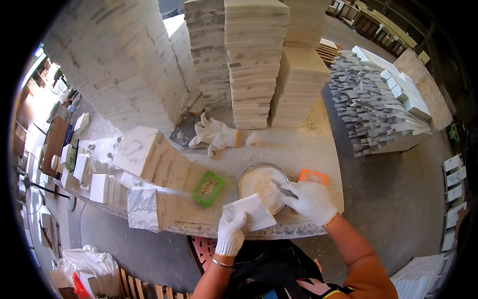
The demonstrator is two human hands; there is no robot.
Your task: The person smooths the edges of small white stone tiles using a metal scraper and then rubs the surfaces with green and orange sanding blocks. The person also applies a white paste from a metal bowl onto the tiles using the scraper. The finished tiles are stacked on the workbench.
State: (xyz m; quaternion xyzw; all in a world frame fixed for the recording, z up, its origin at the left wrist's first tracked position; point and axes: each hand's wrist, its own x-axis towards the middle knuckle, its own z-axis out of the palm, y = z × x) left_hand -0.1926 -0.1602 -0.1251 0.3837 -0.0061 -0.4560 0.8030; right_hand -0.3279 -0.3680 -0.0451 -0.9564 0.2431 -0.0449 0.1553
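Note:
In my white-gloved left hand (230, 235) is a square white marble tile (255, 213), gripped by its left side with the thumb on top. The tile tilts over the table's front edge and overlaps the near rim of a round dish (242, 180). White powder (256, 183) fills the dish. My right hand (312, 203), also gloved in white, reaches over the dish's right side. Its fingers are drawn together at the powder; whatever lies between them is too small to tell. A green box (207, 188) lies left of the dish, an orange box (312, 177) just beyond my right hand.
A loose white glove (214, 134) lies farther back on the dusty table (318, 144). Tall tile stacks (254, 65) rise behind it, with a larger stack (114, 65) at the left. Leaning marble tiles (149, 154) stand nearer left. Beyond the table's right edge is a slab pile (368, 99).

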